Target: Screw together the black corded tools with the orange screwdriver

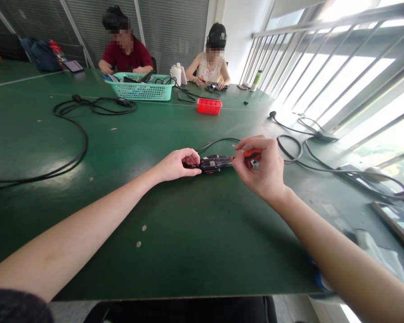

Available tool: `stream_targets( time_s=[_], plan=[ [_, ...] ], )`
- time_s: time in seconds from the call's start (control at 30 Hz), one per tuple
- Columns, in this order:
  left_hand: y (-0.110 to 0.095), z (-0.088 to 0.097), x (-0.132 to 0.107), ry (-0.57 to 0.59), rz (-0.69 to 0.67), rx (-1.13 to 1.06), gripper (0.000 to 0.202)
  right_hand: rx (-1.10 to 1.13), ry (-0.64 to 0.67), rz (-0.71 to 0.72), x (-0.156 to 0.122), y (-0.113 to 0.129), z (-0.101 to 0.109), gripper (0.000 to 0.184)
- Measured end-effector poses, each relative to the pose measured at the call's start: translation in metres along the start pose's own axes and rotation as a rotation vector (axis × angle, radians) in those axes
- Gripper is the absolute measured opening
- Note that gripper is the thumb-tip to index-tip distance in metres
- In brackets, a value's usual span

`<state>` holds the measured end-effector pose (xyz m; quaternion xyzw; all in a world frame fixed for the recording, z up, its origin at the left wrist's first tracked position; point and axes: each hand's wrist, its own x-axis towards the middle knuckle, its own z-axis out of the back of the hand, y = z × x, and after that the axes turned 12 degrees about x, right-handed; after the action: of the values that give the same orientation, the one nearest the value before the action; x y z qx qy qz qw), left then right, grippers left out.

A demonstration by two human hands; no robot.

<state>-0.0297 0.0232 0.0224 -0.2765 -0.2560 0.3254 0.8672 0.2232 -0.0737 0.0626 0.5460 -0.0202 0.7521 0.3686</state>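
Observation:
My left hand rests on the green table, its fingers closed around the left end of a small black plug-like part. A black cable runs from that part toward the back. My right hand pinches an orange-handled screwdriver between thumb and fingers. Its tip points left and meets the black part. Both hands sit close together near the middle of the table.
A long black cable loops at the left, more cables lie at the right near a tablet. A red bin and a teal basket stand farther back. Two people sit at the far edge.

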Motion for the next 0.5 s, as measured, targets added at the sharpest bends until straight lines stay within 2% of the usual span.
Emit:
stream_targets(
  time_s=[0.17,0.27,0.5],
  plan=[
    [-0.0014,0.0002,0.0006,0.015,0.013,-0.007,0.031,0.059,0.073,0.156,0.0008,-0.0063,0.0001,0.047],
    [-0.0020,0.0003,0.0006,0.019,0.009,-0.017,0.031,0.065,0.113,0.164,-0.0004,-0.0090,-0.0008,0.045],
    [-0.0015,0.0001,0.0002,0.015,0.015,0.005,0.031,0.083,-0.087,0.153,-0.0005,-0.0073,-0.0022,0.033]
  ],
)
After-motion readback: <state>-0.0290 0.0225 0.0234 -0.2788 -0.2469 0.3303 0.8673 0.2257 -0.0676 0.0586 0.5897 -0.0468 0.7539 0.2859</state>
